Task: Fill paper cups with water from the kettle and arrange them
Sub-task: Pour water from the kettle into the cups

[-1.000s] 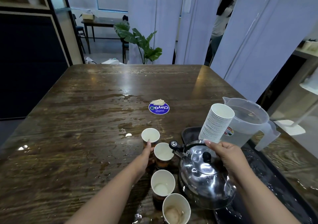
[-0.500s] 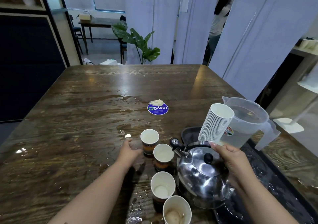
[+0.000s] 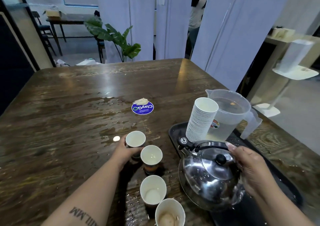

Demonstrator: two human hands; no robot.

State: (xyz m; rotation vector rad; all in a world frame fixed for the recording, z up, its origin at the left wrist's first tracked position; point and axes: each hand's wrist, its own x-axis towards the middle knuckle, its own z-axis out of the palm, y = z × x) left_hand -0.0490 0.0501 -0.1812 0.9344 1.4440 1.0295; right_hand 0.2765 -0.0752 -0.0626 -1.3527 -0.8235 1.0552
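From the head view, your left hand [image 3: 123, 152] is wrapped round the farthest paper cup [image 3: 135, 139], and your right hand [image 3: 249, 166] grasps the handle of the kettle [image 3: 210, 175], which sits at the tray's near edge just right of the cup row. The counter [image 3: 69, 121] is slick with puddles, so the light cup you're sliding could skid or tip into its neighbour [image 3: 151, 156], which looks nearly touching it. Swing the kettle carelessly and its spout may clip the stack of cups [image 3: 201, 120] beyond your right hand. The cups are thin, tapered paper; the kettle is rounded polished steel, wet; the jug [image 3: 230, 114] is cloudy plastic; the tray [image 3: 174, 130] is dark and glossy.
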